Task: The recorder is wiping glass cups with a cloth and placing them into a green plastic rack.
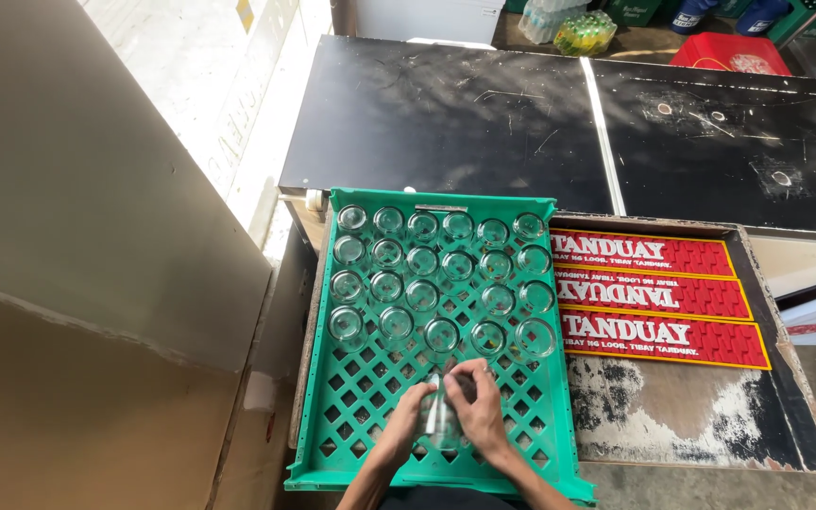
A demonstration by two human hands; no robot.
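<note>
Both our left hand (406, 420) and right hand (479, 411) grip one glass (440, 416) over the tray (351, 416). We judge four rows (441, 274) filled, front rows unfilled.

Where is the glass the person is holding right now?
The clear glass is between the left hand and right hand, low in the head view, over the green tray, just below the rows of glasses.

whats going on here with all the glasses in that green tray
A person is handling one clear glass with both hands, the left hand and right hand closed around it over the near part of a green lattice tray. Four rows of clear glasses already stand in the far part of the tray. Red rubber bar mats lie beside it.
</note>
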